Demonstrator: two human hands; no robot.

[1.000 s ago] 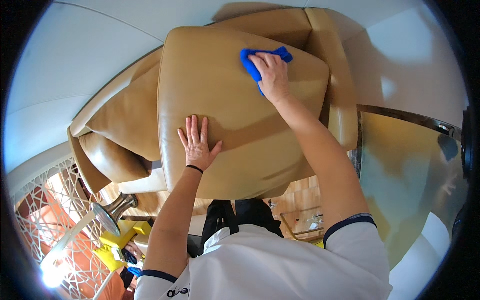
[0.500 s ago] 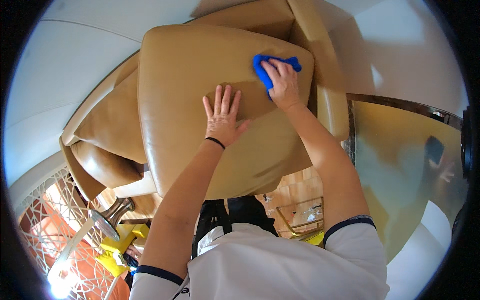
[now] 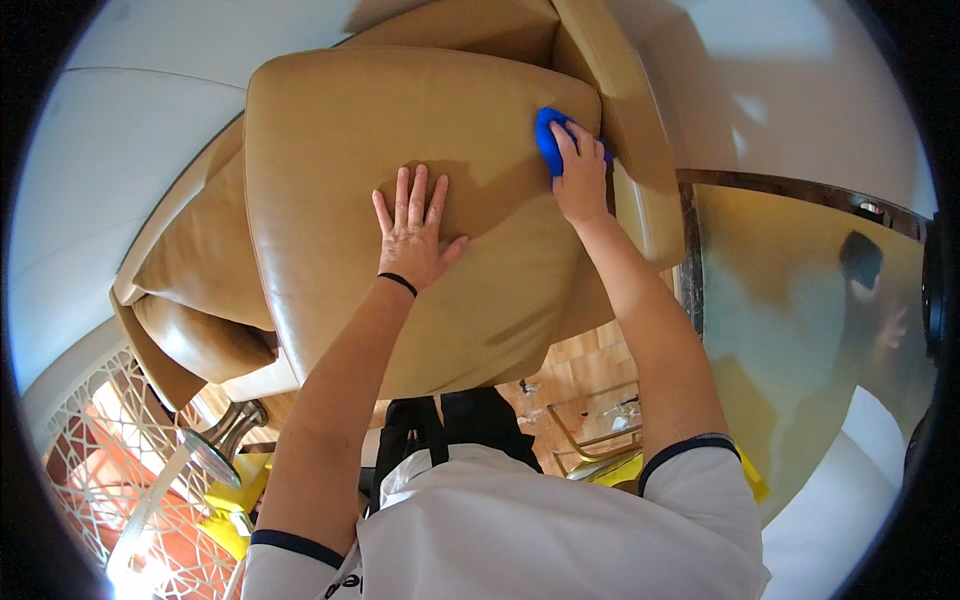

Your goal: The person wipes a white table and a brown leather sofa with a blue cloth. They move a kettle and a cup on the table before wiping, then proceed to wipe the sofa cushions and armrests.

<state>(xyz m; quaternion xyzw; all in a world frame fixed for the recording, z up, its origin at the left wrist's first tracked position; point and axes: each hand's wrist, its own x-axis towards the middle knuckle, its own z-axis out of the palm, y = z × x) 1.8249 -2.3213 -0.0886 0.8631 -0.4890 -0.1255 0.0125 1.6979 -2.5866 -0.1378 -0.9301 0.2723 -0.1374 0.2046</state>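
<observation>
A large tan leather cushion (image 3: 330, 150) stands before me on a tan leather sofa (image 3: 640, 130). My left hand (image 3: 413, 235) lies flat on its face with the fingers spread, a dark band around the wrist. At the cushion's right edge, my right hand (image 3: 582, 175) grips a bright blue cloth (image 3: 548, 140) and presses it against the leather beside the sofa arm. Part of the cloth is hidden under the fingers.
More tan cushions (image 3: 205, 240) lean on the sofa at the left. A metal-based stand (image 3: 225, 440) and a white lattice screen (image 3: 110, 470) are at lower left. On the right, a glossy panel (image 3: 800, 330) borders the sofa. A gold-coloured frame (image 3: 590, 450) sits on the wooden floor (image 3: 585, 370).
My right hand has slid the blue cloth to the cushion's right edge. The left hand stays flat on the cushion. The whole view has shifted slightly.
</observation>
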